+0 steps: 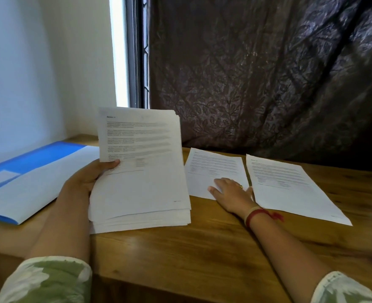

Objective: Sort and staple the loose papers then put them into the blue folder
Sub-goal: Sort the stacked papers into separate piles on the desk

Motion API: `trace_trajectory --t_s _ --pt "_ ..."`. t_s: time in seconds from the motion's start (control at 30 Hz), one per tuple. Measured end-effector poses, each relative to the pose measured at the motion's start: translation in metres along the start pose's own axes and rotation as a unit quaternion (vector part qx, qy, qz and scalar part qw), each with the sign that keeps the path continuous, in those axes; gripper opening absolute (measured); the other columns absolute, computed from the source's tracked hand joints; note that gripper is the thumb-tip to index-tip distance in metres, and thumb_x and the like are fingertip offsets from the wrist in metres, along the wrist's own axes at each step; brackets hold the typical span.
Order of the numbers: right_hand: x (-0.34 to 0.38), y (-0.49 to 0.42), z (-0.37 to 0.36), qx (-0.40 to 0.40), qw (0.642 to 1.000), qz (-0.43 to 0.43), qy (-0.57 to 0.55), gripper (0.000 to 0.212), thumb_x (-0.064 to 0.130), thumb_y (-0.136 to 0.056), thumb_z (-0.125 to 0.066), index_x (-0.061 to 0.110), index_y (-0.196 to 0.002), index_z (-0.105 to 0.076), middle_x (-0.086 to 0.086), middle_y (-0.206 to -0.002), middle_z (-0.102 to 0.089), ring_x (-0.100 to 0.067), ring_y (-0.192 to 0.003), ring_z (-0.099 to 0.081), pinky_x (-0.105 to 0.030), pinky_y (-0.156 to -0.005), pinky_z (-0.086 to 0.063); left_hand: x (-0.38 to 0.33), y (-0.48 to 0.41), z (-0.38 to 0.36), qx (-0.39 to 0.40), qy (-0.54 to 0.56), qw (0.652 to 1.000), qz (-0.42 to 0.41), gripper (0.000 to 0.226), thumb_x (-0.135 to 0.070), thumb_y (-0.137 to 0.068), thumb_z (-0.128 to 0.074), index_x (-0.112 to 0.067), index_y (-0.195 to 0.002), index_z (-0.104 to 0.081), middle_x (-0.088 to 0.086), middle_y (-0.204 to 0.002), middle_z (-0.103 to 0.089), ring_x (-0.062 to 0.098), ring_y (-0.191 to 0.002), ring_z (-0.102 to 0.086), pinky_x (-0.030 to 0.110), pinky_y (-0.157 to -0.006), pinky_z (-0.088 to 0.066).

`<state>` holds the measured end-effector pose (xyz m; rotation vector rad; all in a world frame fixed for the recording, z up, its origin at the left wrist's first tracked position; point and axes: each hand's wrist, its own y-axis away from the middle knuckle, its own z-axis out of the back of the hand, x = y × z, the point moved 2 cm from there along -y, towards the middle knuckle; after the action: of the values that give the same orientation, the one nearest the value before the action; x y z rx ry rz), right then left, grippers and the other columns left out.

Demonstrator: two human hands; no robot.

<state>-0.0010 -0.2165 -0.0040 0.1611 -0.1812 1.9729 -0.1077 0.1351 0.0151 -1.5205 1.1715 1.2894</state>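
Observation:
My left hand (86,180) grips a thick stack of printed papers (141,171) by its left edge, thumb on the top sheet, with the stack tilted up off the table. My right hand (231,191) lies flat with straight fingers on a single printed sheet (213,167) lying on the table just right of the stack. A second printed sheet (290,184) lies further right. The blue folder (34,162) lies open at the left, with a white sheet (38,184) resting across it. No stapler is in view.
The wooden table (191,243) runs from the near edge back to a white wall at the left and a dark patterned curtain (268,73) behind. A window strip (126,51) shows between them.

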Motion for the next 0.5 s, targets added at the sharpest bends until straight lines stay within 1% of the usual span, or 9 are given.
trace_trajectory --t_s 0.07,0.1,0.17,0.2,0.27,0.33,0.4,0.47,0.5 --pt "-0.002 0.002 0.002 -0.038 0.999 -0.001 0.03 0.06 0.063 -0.096 -0.025 0.032 -0.148 -0.029 0.001 -0.16 -0.019 -0.025 -0.147 -0.017 -0.064 -0.114 -0.002 0.001 0.001 -0.009 0.055 0.029 0.998 0.005 0.101 -0.027 -0.042 -0.098 -0.011 -0.132 -0.055 0.014 -0.113 -0.071 0.031 -0.097 -0.07 0.042 -0.076 -0.06" --pt "-0.002 0.001 0.003 -0.07 0.996 -0.008 0.058 0.063 0.067 -0.094 -0.025 0.034 -0.148 -0.027 0.0 -0.161 -0.015 -0.026 -0.148 -0.013 -0.064 -0.113 0.001 0.001 0.001 -0.013 0.078 0.035 0.996 0.01 0.105 -0.026 -0.036 -0.099 -0.013 -0.13 -0.056 0.015 -0.118 -0.069 0.03 -0.099 -0.07 0.041 -0.073 -0.06" --pt "-0.004 0.001 0.007 -0.12 0.987 -0.04 0.102 0.073 0.076 -0.088 -0.021 0.038 -0.15 -0.022 -0.001 -0.163 -0.008 -0.029 -0.149 -0.005 -0.067 -0.11 0.007 0.0 0.002 -0.016 0.103 0.039 0.994 0.011 0.108 -0.026 -0.033 -0.1 -0.014 -0.13 -0.055 0.016 -0.12 -0.067 0.03 -0.1 -0.07 0.041 -0.072 -0.06" --pt "-0.008 0.001 0.007 -0.121 0.984 -0.061 0.112 0.077 0.079 -0.085 -0.02 0.039 -0.151 -0.019 -0.002 -0.163 -0.005 -0.031 -0.149 -0.002 -0.068 -0.109 0.008 0.0 0.002 -0.019 0.109 0.043 0.993 0.012 0.109 -0.026 -0.033 -0.1 -0.014 -0.131 -0.055 0.017 -0.121 -0.067 0.031 -0.1 -0.07 0.042 -0.072 -0.06" --pt "-0.019 -0.001 0.006 -0.071 0.987 -0.104 0.097 0.081 0.082 -0.082 -0.018 0.04 -0.151 -0.016 -0.003 -0.163 -0.001 -0.034 -0.149 0.001 -0.069 -0.107 0.009 0.002 -0.001 -0.02 0.105 0.045 0.993 0.016 0.11 -0.025 -0.032 -0.1 -0.014 -0.131 -0.055 0.017 -0.123 -0.066 0.031 -0.1 -0.069 0.041 -0.072 -0.06" --pt "-0.031 0.0 0.004 -0.008 0.99 -0.135 0.045 0.08 0.081 -0.083 -0.019 0.04 -0.151 -0.016 -0.003 -0.163 -0.005 -0.035 -0.148 -0.002 -0.07 -0.109 0.005 0.003 -0.003 -0.024 0.106 0.051 0.993 0.019 0.11 -0.024 -0.031 -0.1 -0.014 -0.13 -0.055 0.017 -0.125 -0.065 0.032 -0.101 -0.069 0.042 -0.073 -0.06" --pt "-0.041 0.0 0.005 0.006 0.988 -0.149 0.025 0.077 0.079 -0.085 -0.02 0.038 -0.151 -0.017 -0.003 -0.162 -0.009 -0.035 -0.148 -0.007 -0.069 -0.11 0.002 0.004 -0.007 -0.029 0.114 0.058 0.991 0.028 0.107 -0.022 -0.034 -0.099 -0.014 -0.13 -0.055 0.018 -0.129 -0.062 0.034 -0.108 -0.065 0.045 -0.079 -0.06" --pt "-0.047 0.002 0.007 0.004 0.987 -0.155 0.029 0.076 0.078 -0.086 -0.021 0.038 -0.15 -0.017 -0.003 -0.162 -0.01 -0.035 -0.148 -0.008 -0.069 -0.109 0.002 0.006 -0.013 -0.035 0.12 0.068 0.99 0.034 0.086 -0.012 -0.05 -0.092 -0.015 -0.128 -0.056 0.019 -0.134 -0.058 0.039 -0.119 -0.057 0.048 -0.084 -0.057" --pt "-0.049 0.003 0.008 0.007 0.987 -0.155 0.031 0.076 0.078 -0.086 -0.021 0.038 -0.15 -0.017 -0.003 -0.162 -0.01 -0.035 -0.148 -0.007 -0.069 -0.109 0.002 0.007 -0.016 -0.039 0.115 0.072 0.99 0.039 0.071 -0.007 -0.061 -0.081 -0.015 -0.127 -0.055 0.02 -0.136 -0.056 0.04 -0.123 -0.053 0.048 -0.084 -0.056"
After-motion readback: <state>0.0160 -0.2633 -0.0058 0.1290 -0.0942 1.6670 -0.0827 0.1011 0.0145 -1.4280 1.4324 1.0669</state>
